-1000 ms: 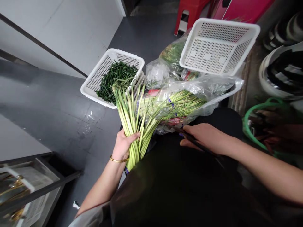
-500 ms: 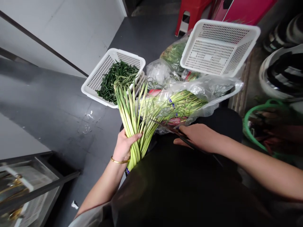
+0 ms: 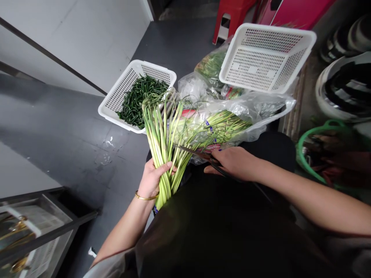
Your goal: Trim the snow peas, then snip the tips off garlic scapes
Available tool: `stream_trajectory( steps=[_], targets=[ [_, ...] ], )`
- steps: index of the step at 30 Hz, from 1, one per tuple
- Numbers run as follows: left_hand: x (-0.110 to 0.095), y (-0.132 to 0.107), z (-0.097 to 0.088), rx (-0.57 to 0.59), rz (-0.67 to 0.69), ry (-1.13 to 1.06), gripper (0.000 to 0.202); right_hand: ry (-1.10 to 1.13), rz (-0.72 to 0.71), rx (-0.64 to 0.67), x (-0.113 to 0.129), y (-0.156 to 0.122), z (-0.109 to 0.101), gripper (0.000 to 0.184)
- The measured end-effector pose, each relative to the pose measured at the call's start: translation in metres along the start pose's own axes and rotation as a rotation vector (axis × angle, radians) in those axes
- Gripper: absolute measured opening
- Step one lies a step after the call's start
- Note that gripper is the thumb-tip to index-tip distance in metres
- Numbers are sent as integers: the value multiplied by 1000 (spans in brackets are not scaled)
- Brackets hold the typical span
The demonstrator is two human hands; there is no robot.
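My left hand [image 3: 152, 179] is closed round a bundle of long pale green stalks [image 3: 162, 139], which fans upward toward a white basket [image 3: 116, 102] of cut dark green pieces [image 3: 139, 100]. My right hand [image 3: 232, 162] grips dark scissors [image 3: 197, 152], whose blades point left and reach the stalks just above my left hand. More green stalks lie in a clear plastic bag [image 3: 249, 112] right behind the scissors, over my dark-clothed lap.
An empty white basket [image 3: 265, 58] rests tilted on bagged greens at the back. A red stool [image 3: 232, 15] stands behind it. A green-rimmed tub [image 3: 307, 154] and stacked bowls [image 3: 342, 88] are at the right. A metal-framed rack [image 3: 43, 227] stands at the lower left on the grey floor.
My right hand has moved left with the scissors, so the blades now reach the held stalks. My left hand has kept its grip, the bundle tilting slightly right.
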State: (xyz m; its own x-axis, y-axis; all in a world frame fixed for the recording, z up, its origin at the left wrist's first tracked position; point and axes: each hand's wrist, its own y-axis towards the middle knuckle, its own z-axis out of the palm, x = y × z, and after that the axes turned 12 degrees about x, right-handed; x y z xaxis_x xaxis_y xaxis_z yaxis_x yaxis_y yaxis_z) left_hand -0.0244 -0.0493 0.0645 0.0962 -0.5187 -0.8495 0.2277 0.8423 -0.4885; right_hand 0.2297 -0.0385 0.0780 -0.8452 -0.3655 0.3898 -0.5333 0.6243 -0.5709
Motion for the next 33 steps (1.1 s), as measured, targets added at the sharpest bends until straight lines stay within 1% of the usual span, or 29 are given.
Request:
stream_trajectory(
  steps=[6, 12, 16, 18, 20, 22, 23, 25, 28, 33],
  targets=[
    [1, 1, 1, -8, 31, -7, 32, -1, 8, 14, -6, -5, 3, 55],
    [0, 0, -1, -22, 27, -48, 31, 60, 55, 118, -16, -14, 12, 57],
    [1, -1, -1, -61, 53, -36, 35, 83, 89, 104, -17, -20, 15, 56],
    [2, -3, -1, -80, 84, -12, 37, 116, 72, 103, -17, -26, 12, 51],
    [2, -6, -1, -100, 103, 33, 37, 186, -13, 85, -18, -32, 7, 44],
    [3, -8, -1, -112, 114, 80, 38, 267, -119, 33, -18, -38, -2, 38],
    [3, -10, 0, -110, 116, 103, 39, 294, -146, -2, -18, -39, -7, 37],
    [4, -11, 0, -94, 121, 147, 39, 306, -132, -52, -18, -37, -16, 39],
    [5, -13, 2, -77, 129, 201, 35, 252, -38, -71, -20, -26, -24, 45],
    [3, -15, 4, -33, 121, 232, 32, 202, -36, -93, -25, -14, -22, 45]
  ],
)
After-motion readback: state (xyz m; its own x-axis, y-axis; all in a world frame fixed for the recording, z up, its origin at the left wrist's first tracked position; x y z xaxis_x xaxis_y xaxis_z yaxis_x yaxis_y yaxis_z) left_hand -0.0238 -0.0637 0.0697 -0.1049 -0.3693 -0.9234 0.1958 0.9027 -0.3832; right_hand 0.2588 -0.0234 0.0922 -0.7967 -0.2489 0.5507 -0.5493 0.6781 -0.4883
